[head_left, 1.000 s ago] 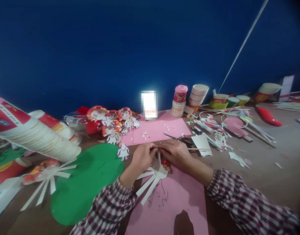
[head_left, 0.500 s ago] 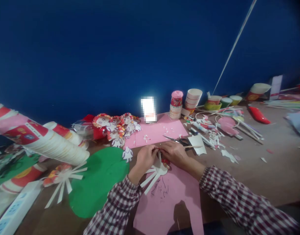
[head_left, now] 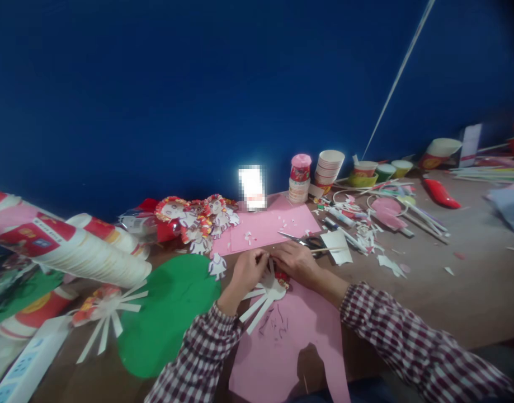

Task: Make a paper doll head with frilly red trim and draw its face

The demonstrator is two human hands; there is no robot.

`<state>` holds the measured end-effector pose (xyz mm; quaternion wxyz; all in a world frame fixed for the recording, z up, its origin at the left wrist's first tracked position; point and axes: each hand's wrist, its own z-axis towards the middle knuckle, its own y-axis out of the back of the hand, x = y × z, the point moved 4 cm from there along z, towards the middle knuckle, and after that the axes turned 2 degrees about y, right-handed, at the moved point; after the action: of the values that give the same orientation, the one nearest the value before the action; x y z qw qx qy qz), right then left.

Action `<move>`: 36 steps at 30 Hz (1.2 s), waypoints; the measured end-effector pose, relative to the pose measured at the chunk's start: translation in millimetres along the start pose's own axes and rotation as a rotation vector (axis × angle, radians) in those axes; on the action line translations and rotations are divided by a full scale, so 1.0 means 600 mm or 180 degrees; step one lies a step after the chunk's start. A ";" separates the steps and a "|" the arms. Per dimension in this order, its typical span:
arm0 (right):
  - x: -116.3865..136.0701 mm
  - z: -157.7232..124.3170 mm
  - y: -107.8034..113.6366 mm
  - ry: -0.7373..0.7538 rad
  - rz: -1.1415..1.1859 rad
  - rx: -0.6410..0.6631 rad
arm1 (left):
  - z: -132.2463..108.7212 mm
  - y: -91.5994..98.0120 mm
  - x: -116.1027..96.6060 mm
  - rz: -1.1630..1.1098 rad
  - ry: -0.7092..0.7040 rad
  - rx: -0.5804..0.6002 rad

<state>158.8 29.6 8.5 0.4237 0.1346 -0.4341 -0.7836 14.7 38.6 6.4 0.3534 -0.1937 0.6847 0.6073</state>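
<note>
A paper cup cut into white strips [head_left: 275, 290] is spread out like a flower under my fingers, with a bit of red and yellow at its right side. My left hand [head_left: 249, 275] is closed, its thumb and fingertips pinching at the upper strips. Close beside it, my right hand [head_left: 296, 262] is closed too, fingertips bent down on the same strips. The fingers partly hide the strip ends. Beneath lies a pink sheet [head_left: 290, 341] with dark pen marks. Scissors [head_left: 311, 242] lie just beyond my right hand.
A green paper shape [head_left: 168, 319] and another strip-cut cup [head_left: 108, 308] lie left. Stacked paper cups [head_left: 93, 257] lean at far left. Paper figures [head_left: 198, 218] are piled behind. Markers and paper scraps [head_left: 357, 229] litter the right, near standing cups [head_left: 330, 168].
The view has shifted slightly. My fingertips have moved a little on the strips, and both hands stay at the cut cup.
</note>
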 end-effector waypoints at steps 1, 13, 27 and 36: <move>-0.001 -0.001 -0.001 -0.0005 0.0002 -0.0002 | 0.000 0.000 0.000 -0.0008 0.0014 0.0004; -0.001 -0.003 -0.002 -0.0017 -0.0076 0.0043 | -0.003 -0.006 0.006 -0.0185 -0.0054 0.0253; -0.003 -0.003 -0.004 -0.0101 -0.0011 -0.0065 | 0.001 -0.003 0.009 -0.0208 -0.0050 0.0207; -0.006 -0.001 -0.004 -0.0237 0.0093 -0.0039 | -0.001 0.000 0.006 -0.0155 -0.0133 0.0087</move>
<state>159.9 32.7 5.9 0.4194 0.0964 -0.4466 -0.7844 12.4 38.8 3.7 0.3849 -0.1927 0.6804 0.5930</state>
